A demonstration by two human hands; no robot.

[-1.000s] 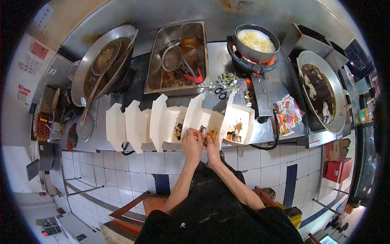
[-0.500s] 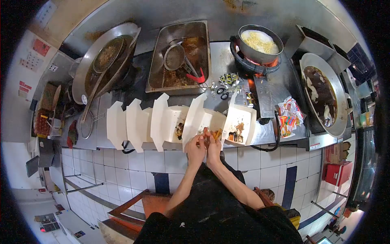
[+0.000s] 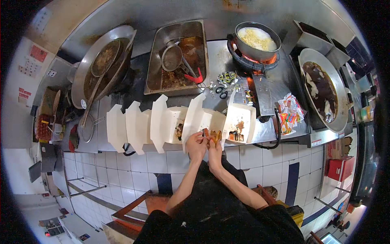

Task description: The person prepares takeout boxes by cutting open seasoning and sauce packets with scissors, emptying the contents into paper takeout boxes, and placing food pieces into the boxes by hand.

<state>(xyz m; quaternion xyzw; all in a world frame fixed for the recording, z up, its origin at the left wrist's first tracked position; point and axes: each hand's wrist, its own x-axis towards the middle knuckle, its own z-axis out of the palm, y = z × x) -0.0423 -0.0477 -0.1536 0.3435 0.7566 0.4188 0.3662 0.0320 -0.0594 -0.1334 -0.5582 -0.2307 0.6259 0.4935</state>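
Observation:
Over a white takeaway box (image 3: 213,118) at the counter's front edge, my two hands are close together. My left hand (image 3: 196,147) pinches a small orange-red packet (image 3: 206,133). Closed around a glossy yellow-brown bundle (image 3: 215,136), perhaps more packets, is my right hand (image 3: 215,153); its exact kind is unclear. To the right, another open box (image 3: 247,118) contains small black and orange packets (image 3: 235,136) and brown crumbs. The box on the left (image 3: 176,116) has dark food (image 3: 179,131) inside. My fingers partly hide the nearest box's contents.
Two more boxes (image 3: 117,128) stand at left. Behind are an oily metal tray (image 3: 150,77) with a strainer, scissors (image 3: 222,92), black-yellow sachets (image 3: 227,78) and a pot (image 3: 258,49) over flame. Coloured sachets (image 3: 291,114) and a wok of dark liquid (image 3: 323,93) are at right.
My hands have drawn slightly apart, and the orange-red packet and yellow-brown bundle show more clearly between them. The view has shifted slightly; the boxes stay in place.

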